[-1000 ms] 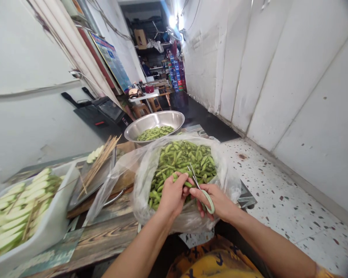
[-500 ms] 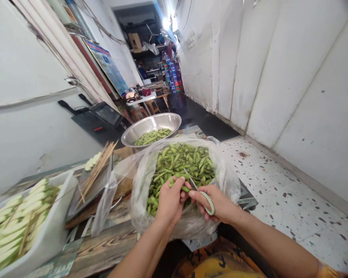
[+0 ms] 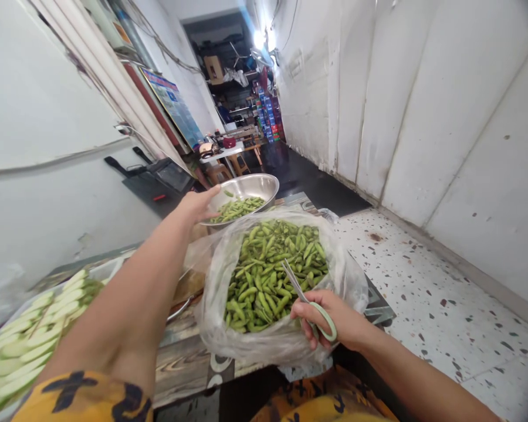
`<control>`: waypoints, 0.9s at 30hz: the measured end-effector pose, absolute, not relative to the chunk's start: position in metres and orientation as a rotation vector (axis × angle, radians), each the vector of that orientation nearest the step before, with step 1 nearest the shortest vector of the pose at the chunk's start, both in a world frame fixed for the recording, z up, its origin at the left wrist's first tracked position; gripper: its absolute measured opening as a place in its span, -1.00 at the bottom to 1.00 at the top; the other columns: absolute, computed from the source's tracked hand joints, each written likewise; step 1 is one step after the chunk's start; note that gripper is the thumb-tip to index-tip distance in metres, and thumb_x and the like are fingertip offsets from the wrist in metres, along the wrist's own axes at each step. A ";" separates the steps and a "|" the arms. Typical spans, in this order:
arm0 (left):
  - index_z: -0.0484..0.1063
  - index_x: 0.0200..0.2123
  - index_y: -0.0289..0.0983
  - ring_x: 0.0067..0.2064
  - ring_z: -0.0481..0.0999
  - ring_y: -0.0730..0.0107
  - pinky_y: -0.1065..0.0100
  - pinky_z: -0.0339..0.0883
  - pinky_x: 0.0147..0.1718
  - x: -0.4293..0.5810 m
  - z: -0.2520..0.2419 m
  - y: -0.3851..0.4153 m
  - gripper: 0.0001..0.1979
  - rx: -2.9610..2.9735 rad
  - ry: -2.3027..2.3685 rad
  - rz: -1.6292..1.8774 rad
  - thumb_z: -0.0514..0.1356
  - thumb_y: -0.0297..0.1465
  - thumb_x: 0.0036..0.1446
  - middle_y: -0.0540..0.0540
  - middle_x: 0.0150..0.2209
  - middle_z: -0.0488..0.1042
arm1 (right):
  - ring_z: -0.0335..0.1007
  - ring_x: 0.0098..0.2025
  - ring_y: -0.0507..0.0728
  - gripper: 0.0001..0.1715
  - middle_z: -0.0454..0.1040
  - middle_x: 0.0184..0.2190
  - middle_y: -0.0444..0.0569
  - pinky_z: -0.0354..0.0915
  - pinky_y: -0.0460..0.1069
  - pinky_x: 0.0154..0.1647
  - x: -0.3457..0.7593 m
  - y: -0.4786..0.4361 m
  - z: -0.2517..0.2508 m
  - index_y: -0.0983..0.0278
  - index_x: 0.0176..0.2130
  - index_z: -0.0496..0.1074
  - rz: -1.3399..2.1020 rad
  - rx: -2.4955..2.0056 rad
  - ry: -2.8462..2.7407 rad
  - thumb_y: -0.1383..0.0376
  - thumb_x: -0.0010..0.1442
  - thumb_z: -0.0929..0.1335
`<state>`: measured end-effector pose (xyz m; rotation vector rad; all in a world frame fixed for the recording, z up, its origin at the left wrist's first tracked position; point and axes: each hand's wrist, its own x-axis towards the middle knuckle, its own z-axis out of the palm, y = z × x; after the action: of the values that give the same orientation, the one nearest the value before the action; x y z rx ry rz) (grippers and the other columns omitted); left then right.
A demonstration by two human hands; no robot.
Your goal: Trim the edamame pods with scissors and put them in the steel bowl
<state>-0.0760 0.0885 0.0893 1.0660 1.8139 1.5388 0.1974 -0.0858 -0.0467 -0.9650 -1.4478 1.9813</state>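
Green bean pods (image 3: pixel 264 281) fill a clear plastic bag (image 3: pixel 213 293) whose mouth is spread wide in front of me. Behind it stands a steel bowl (image 3: pixel 268 186) with a smaller heap of pods (image 3: pixel 237 209) inside. My left hand (image 3: pixel 202 205) reaches over the bowl's left rim with its fingers apart, and a pod (image 3: pixel 228 193) shows in the bowl beside the fingertips. Over the bag's right part, my right hand (image 3: pixel 321 316) holds scissors (image 3: pixel 297 283) by their pale green handles, with the blades pointing up and left, slightly parted.
At the left, a white tub (image 3: pixel 105 269) holds skewered pale green slices (image 3: pixel 39 328). A wooden board (image 3: pixel 187 290) lies left of the bag on the patterned table (image 3: pixel 180 363). A small white table (image 3: pixel 222 153) stands farther back.
My left hand has left the pods near the scissors and moved forward and left to the bowl, its fingers now spread. My right hand stays over the bag with the scissors.
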 end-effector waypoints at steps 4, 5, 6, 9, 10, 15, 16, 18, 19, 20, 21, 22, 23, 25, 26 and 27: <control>0.47 -0.29 -0.32 -0.17 0.46 0.13 0.29 0.27 -0.17 -0.060 0.069 0.048 -0.67 1.744 2.102 1.138 0.33 -0.32 -0.20 -0.16 -0.26 0.52 | 0.26 -0.71 -0.07 -0.59 0.31 -0.67 -0.22 0.03 -0.24 -0.83 0.201 -0.085 -0.053 0.34 -0.35 0.35 1.972 -0.959 -1.403 0.02 0.12 0.32; 0.51 -0.35 -0.29 -0.23 0.48 0.15 0.28 0.27 -0.19 -0.050 0.061 0.035 -0.76 1.956 2.057 0.919 0.27 -0.26 -0.10 -0.13 -0.33 0.53 | 0.26 -0.71 -0.07 -0.59 0.31 -0.67 -0.22 0.04 -0.24 -0.83 0.201 -0.085 -0.054 0.34 -0.36 0.35 1.970 -0.959 -1.405 0.01 0.12 0.32; 0.53 -0.40 -0.26 -0.30 0.48 0.18 0.27 0.27 -0.23 -0.040 0.050 0.024 -0.76 2.093 1.994 0.757 0.22 -0.21 -0.04 -0.11 -0.39 0.54 | 0.25 -0.72 -0.07 -0.58 0.31 -0.68 -0.22 0.04 -0.23 -0.83 0.200 -0.084 -0.054 0.34 -0.37 0.35 1.969 -0.961 -1.413 0.01 0.12 0.32; 0.55 -0.33 -0.25 -0.30 0.45 0.14 0.24 0.25 -0.24 -0.015 0.018 0.008 -0.71 2.430 1.923 0.576 0.17 -0.18 0.02 -0.16 -0.39 0.52 | 0.23 -0.73 -0.07 -0.58 0.30 -0.69 -0.23 0.02 -0.23 -0.83 0.196 -0.085 -0.052 0.34 -0.40 0.33 1.948 -0.975 -1.444 0.01 0.10 0.34; 0.54 -0.28 -0.26 -0.26 0.44 0.10 0.21 0.24 -0.21 -0.010 0.008 0.009 -0.71 2.505 1.936 0.548 0.18 -0.21 0.01 -0.20 -0.36 0.51 | 0.22 -0.73 -0.07 -0.59 0.30 -0.69 -0.23 0.01 -0.23 -0.83 0.195 -0.086 -0.051 0.33 -0.40 0.32 1.939 -0.982 -1.450 0.01 0.09 0.34; 0.56 -0.39 -0.26 -0.17 0.39 0.04 0.16 0.20 -0.13 -0.006 -0.012 0.022 -0.84 2.472 1.944 0.476 0.23 -0.32 -0.03 -0.25 -0.30 0.47 | 0.22 -0.74 -0.06 -0.59 0.29 -0.71 -0.25 0.03 -0.22 -0.82 0.194 -0.093 -0.051 0.31 -0.40 0.31 1.905 -1.014 -1.450 0.00 0.08 0.34; 0.55 -0.41 -0.25 -0.16 0.40 0.06 0.17 0.20 -0.12 -0.006 -0.010 0.020 -0.86 2.445 1.874 0.504 0.22 -0.34 -0.02 -0.23 -0.29 0.48 | 0.22 -0.74 -0.06 -0.59 0.29 -0.72 -0.25 0.03 -0.22 -0.82 0.195 -0.094 -0.051 0.31 -0.40 0.31 1.902 -1.013 -1.443 0.00 0.08 0.34; 0.55 -0.41 -0.24 -0.14 0.42 0.12 0.20 0.20 -0.09 -0.006 -0.005 0.009 -0.86 2.371 1.707 0.631 0.19 -0.36 0.01 -0.19 -0.25 0.50 | 0.19 -0.75 -0.07 -0.60 0.29 -0.72 -0.25 0.01 -0.23 -0.83 0.196 -0.095 -0.050 0.31 -0.39 0.30 1.890 -1.010 -1.426 0.00 0.09 0.34; 0.55 -0.40 -0.23 -0.14 0.43 0.14 0.22 0.20 -0.08 -0.005 -0.001 0.000 -0.86 2.308 1.639 0.723 0.18 -0.35 0.02 -0.17 -0.24 0.52 | 0.16 -0.76 -0.08 -0.60 0.29 -0.71 -0.25 0.01 -0.22 -0.84 0.196 -0.095 -0.048 0.31 -0.39 0.30 1.877 -1.014 -1.417 0.01 0.10 0.33; 0.55 -0.39 -0.22 -0.15 0.44 0.15 0.23 0.20 -0.09 -0.004 0.002 -0.010 -0.85 2.225 1.594 0.820 0.18 -0.34 0.02 -0.14 -0.25 0.53 | 0.14 -0.76 -0.09 -0.60 0.30 -0.70 -0.24 0.01 -0.22 -0.85 0.196 -0.095 -0.046 0.31 -0.38 0.30 1.856 -1.022 -1.411 0.01 0.11 0.33; 0.55 -0.39 -0.21 -0.17 0.46 0.17 0.25 0.22 -0.10 -0.002 0.004 -0.021 -0.85 2.129 1.570 0.905 0.18 -0.33 0.02 -0.13 -0.27 0.54 | 0.13 -0.76 -0.09 -0.60 0.31 -0.68 -0.24 0.02 -0.22 -0.85 0.196 -0.093 -0.044 0.31 -0.37 0.30 1.826 -1.031 -1.410 0.01 0.12 0.32; 0.55 -0.39 -0.20 -0.21 0.48 0.18 0.27 0.24 -0.14 0.000 0.005 -0.031 -0.85 2.030 1.560 0.968 0.19 -0.33 0.01 -0.11 -0.29 0.56 | 0.13 -0.76 -0.09 -0.60 0.32 -0.67 -0.23 0.03 -0.22 -0.85 0.195 -0.092 -0.042 0.30 -0.36 0.30 1.795 -1.044 -1.423 0.00 0.12 0.32; 0.56 -0.38 -0.20 -0.24 0.49 0.20 0.29 0.25 -0.18 0.003 0.006 -0.041 -0.86 1.939 1.558 1.010 0.20 -0.32 0.00 -0.09 -0.32 0.57 | 0.13 -0.75 -0.08 -0.60 0.32 -0.66 -0.23 0.05 -0.21 -0.85 0.194 -0.090 -0.039 0.30 -0.35 0.30 1.765 -1.060 -1.450 0.00 0.12 0.32; 0.57 -0.39 -0.20 -0.31 0.50 0.23 0.33 0.27 -0.27 0.006 0.005 -0.057 -0.86 1.803 1.558 1.063 0.23 -0.33 -0.02 -0.07 -0.37 0.57 | 0.13 -0.74 -0.07 -0.60 0.32 -0.66 -0.22 0.08 -0.20 -0.84 0.191 -0.086 -0.034 0.30 -0.34 0.31 1.717 -1.095 -1.535 0.00 0.12 0.32; 0.57 -0.40 -0.20 -0.33 0.50 0.25 0.34 0.28 -0.29 0.007 0.003 -0.063 -0.87 1.760 1.554 1.084 0.24 -0.34 -0.04 -0.07 -0.38 0.57 | 0.12 -0.74 -0.07 -0.60 0.32 -0.67 -0.22 0.09 -0.20 -0.84 0.188 -0.085 -0.032 0.30 -0.35 0.31 1.699 -1.112 -1.581 -0.01 0.13 0.31; 0.57 -0.41 -0.21 -0.34 0.50 0.26 0.35 0.28 -0.31 0.007 0.001 -0.067 -0.88 1.732 1.545 1.104 0.25 -0.35 -0.05 -0.06 -0.39 0.57 | 0.11 -0.75 -0.07 -0.59 0.32 -0.68 -0.21 0.08 -0.19 -0.83 0.186 -0.083 -0.029 0.30 -0.36 0.31 1.685 -1.129 -1.623 -0.01 0.13 0.31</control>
<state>0.0065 -0.0669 0.0009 1.7317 1.5451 1.1041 0.1859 -0.0832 -0.0292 -1.1285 -1.6226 1.6850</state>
